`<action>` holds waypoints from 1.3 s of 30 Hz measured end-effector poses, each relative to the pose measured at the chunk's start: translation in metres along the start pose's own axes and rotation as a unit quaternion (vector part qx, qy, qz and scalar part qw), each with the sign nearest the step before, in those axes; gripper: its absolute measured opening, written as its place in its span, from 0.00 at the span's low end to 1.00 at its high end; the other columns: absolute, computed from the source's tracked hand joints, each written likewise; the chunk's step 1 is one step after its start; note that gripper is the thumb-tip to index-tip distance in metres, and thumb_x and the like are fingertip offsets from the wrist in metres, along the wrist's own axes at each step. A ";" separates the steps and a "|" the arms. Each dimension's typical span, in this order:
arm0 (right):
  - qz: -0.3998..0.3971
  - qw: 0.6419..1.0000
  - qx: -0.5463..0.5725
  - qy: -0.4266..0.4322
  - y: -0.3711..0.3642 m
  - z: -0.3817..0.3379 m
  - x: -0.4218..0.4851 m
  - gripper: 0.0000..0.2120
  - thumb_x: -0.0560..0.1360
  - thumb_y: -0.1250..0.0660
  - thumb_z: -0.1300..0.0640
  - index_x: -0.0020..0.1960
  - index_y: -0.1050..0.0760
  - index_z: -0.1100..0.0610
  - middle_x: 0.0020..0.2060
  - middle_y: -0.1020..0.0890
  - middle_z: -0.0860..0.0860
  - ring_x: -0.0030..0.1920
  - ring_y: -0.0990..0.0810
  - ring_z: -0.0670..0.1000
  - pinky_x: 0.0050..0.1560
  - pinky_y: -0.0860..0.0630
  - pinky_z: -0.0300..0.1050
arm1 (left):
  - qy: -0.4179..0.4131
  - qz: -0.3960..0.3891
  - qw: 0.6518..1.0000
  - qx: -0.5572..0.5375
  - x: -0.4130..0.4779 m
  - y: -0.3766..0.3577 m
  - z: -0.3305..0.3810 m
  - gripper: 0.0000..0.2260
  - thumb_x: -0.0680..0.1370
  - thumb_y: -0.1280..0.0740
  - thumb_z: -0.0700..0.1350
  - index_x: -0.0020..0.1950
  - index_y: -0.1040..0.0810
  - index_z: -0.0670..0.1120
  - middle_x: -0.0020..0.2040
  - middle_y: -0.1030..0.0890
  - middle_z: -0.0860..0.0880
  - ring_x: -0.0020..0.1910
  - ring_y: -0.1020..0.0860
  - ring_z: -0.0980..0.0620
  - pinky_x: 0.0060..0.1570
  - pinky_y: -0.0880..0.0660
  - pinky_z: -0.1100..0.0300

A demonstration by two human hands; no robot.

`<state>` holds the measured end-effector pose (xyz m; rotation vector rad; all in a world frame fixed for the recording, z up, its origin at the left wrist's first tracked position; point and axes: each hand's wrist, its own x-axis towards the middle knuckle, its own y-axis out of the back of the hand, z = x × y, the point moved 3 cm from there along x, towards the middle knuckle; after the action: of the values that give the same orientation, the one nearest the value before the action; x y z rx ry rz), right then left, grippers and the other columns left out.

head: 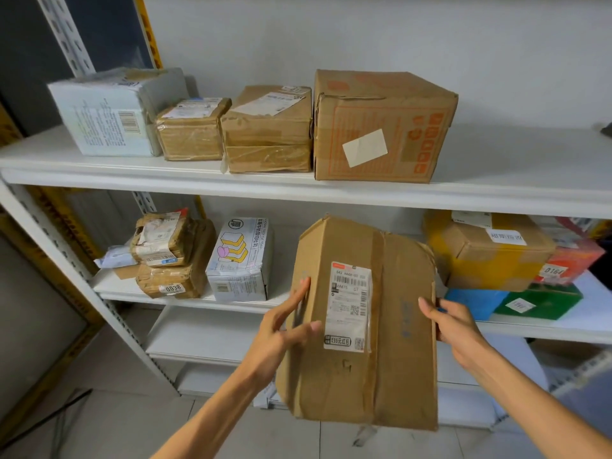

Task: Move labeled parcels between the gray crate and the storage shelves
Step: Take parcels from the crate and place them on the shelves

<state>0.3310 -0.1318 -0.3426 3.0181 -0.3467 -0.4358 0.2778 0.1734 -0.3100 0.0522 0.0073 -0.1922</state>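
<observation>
While our left hand (284,329) presses flat, fingers straight, against the labeled parcel (364,326) and our right hand (453,326) clamps its opposite edge, we hold it before the middle shelf (546,331), where a yellow-taped box (490,260) sits.

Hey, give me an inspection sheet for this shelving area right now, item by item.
Surface: white top shelf and middle shelf, both carrying parcels.
Job's things: brown labeled parcel held in front of the middle shelf; row of four parcels on the top shelf; crate not seen.
Clutter: small dark object at the top shelf's right end, unclear.
Grippers: left hand straight-fingered against the parcel's left edge; right hand grips its right edge.
Cables: dark cable on the floor, lower left.
Surroundings: white wall, tiled floor.
</observation>
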 end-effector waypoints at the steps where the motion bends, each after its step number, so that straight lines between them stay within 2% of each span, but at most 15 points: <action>1: 0.004 1.000 0.009 -0.012 -0.001 0.002 0.000 0.13 0.78 0.34 0.55 0.59 0.23 0.61 0.49 0.17 0.55 0.51 0.19 0.55 0.52 0.22 0.50 | -0.006 -0.011 1.000 0.000 0.002 -0.003 0.002 0.38 0.65 0.25 0.56 0.72 0.36 0.66 0.73 0.34 0.63 0.74 0.37 0.60 0.72 0.36 0.52; 5: 0.015 0.999 0.024 -0.034 -0.004 0.005 -0.001 0.16 0.78 0.34 0.54 0.61 0.26 0.61 0.50 0.18 0.55 0.52 0.20 0.55 0.53 0.23 0.51 | -0.008 -0.021 1.000 0.016 0.010 -0.002 0.003 0.39 0.66 0.25 0.52 0.73 0.38 0.67 0.73 0.33 0.62 0.72 0.34 0.57 0.71 0.33 0.50; 8: 0.011 1.000 0.004 -0.021 -0.007 -0.004 -0.004 0.16 0.76 0.31 0.53 0.59 0.24 0.62 0.50 0.17 0.55 0.51 0.19 0.56 0.54 0.22 0.53 | -0.005 -0.016 1.000 -0.003 0.015 0.007 -0.001 0.39 0.67 0.26 0.45 0.74 0.38 0.64 0.70 0.28 0.60 0.67 0.28 0.61 0.62 0.26 0.59; 11: 0.010 0.999 -0.037 0.011 -0.014 -0.023 -0.009 0.17 0.72 0.27 0.53 0.55 0.24 0.63 0.48 0.18 0.55 0.49 0.20 0.53 0.46 0.24 0.46 | 0.044 -0.009 0.996 -0.072 0.025 0.019 -0.007 0.36 0.67 0.30 0.42 0.73 0.33 0.60 0.66 0.22 0.56 0.62 0.22 0.54 0.59 0.24 0.56; 15: -0.013 0.996 -0.044 0.072 -0.025 -0.053 -0.027 0.07 0.75 0.30 0.57 0.53 0.23 0.53 0.44 0.20 0.45 0.46 0.24 0.44 0.40 0.30 0.32 | 0.178 0.016 0.966 -0.187 0.030 0.034 -0.020 0.29 0.65 0.32 0.46 0.66 0.25 0.41 0.48 0.15 0.42 0.39 0.17 0.47 0.37 0.21 0.59; 17: -0.035 0.993 -0.012 0.115 -0.029 -0.064 -0.038 0.11 0.75 0.31 0.55 0.57 0.20 0.52 0.46 0.18 0.44 0.47 0.23 0.39 0.41 0.30 0.25 | 0.206 0.018 0.950 -0.233 0.027 0.036 -0.022 0.25 0.66 0.33 0.48 0.59 0.24 0.36 0.41 0.16 0.41 0.32 0.18 0.47 0.31 0.22 0.62; 19: -0.051 0.988 -0.020 0.145 -0.032 -0.071 -0.044 0.18 0.72 0.32 0.46 0.59 0.19 0.53 0.52 0.16 0.46 0.55 0.21 0.43 0.56 0.28 0.35 | 0.204 0.018 0.937 -0.284 0.027 0.037 -0.024 0.23 0.70 0.38 0.50 0.58 0.24 0.36 0.41 0.17 0.40 0.32 0.18 0.47 0.31 0.21 0.61; 21: -0.069 0.987 0.010 0.147 -0.030 -0.074 -0.046 0.18 0.70 0.33 0.44 0.57 0.18 0.49 0.52 0.15 0.47 0.55 0.19 0.44 0.60 0.28 0.44 | 0.191 0.022 0.933 -0.306 0.026 0.035 -0.022 0.23 0.71 0.39 0.50 0.59 0.24 0.36 0.43 0.17 0.39 0.35 0.18 0.46 0.33 0.20 0.60; 25: -0.101 0.984 0.068 0.129 -0.024 -0.081 -0.043 0.20 0.71 0.35 0.45 0.60 0.21 0.52 0.48 0.15 0.51 0.51 0.18 0.51 0.52 0.25 0.47 | 0.133 0.017 0.951 -0.279 0.031 0.035 -0.014 0.27 0.70 0.30 0.54 0.61 0.23 0.37 0.51 0.17 0.38 0.43 0.16 0.45 0.40 0.19 0.57; 27: -0.083 0.986 0.083 0.121 -0.019 -0.087 -0.042 0.19 0.69 0.32 0.43 0.54 0.23 0.54 0.40 0.17 0.51 0.43 0.19 0.52 0.44 0.25 0.47 | 0.115 0.017 0.964 -0.239 0.029 0.035 -0.006 0.24 0.73 0.38 0.57 0.59 0.21 0.41 0.52 0.16 0.40 0.46 0.16 0.46 0.46 0.20 0.54; 29: -0.091 0.986 0.072 0.117 -0.016 -0.096 -0.042 0.30 0.63 0.27 0.35 0.53 0.24 0.57 0.40 0.18 0.53 0.41 0.20 0.54 0.43 0.25 0.47 | 0.112 0.007 0.970 -0.216 0.028 0.040 0.000 0.27 0.76 0.46 0.63 0.58 0.17 0.46 0.57 0.18 0.40 0.54 0.18 0.44 0.57 0.25 0.47; 31: -0.112 0.985 0.069 0.116 -0.012 -0.104 -0.041 0.43 0.49 0.25 0.26 0.52 0.19 0.55 0.44 0.16 0.53 0.44 0.19 0.52 0.44 0.24 0.45 | 0.103 -0.002 0.975 -0.196 0.026 0.044 0.005 0.35 0.71 0.44 0.73 0.61 0.18 0.47 0.63 0.22 0.37 0.61 0.23 0.40 0.65 0.33 0.40; 33: -0.110 0.983 0.094 0.110 -0.009 -0.107 -0.038 0.39 0.42 0.26 0.24 0.45 0.15 0.47 0.43 0.14 0.48 0.47 0.19 0.50 0.48 0.25 0.46 | 0.080 -0.020 0.984 -0.160 0.027 0.045 0.009 0.44 0.63 0.36 0.77 0.65 0.22 0.46 0.62 0.21 0.38 0.59 0.23 0.41 0.63 0.30 0.43; 37: -0.108 0.984 0.092 0.104 -0.007 -0.107 -0.041 0.36 0.49 0.28 0.24 0.48 0.18 0.46 0.48 0.15 0.51 0.55 0.20 0.54 0.54 0.27 0.52 | 0.030 -0.016 0.998 -0.057 0.028 0.037 0.028 0.28 0.66 0.35 0.71 0.59 0.18 0.55 0.58 0.17 0.50 0.57 0.20 0.53 0.56 0.27 0.55; 39: -0.123 0.985 0.055 0.106 -0.010 -0.106 -0.044 0.41 0.44 0.27 0.23 0.49 0.18 0.47 0.47 0.14 0.49 0.52 0.18 0.50 0.52 0.26 0.50 | 0.036 0.007 0.999 -0.037 0.030 0.037 0.028 0.35 0.62 0.31 0.73 0.59 0.19 0.51 0.57 0.17 0.50 0.59 0.21 0.52 0.56 0.29 0.56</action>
<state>0.3220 -0.1080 -0.2297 3.1874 0.0166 -0.1074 0.3149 0.2029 -0.2808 -0.0150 0.0855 -0.1751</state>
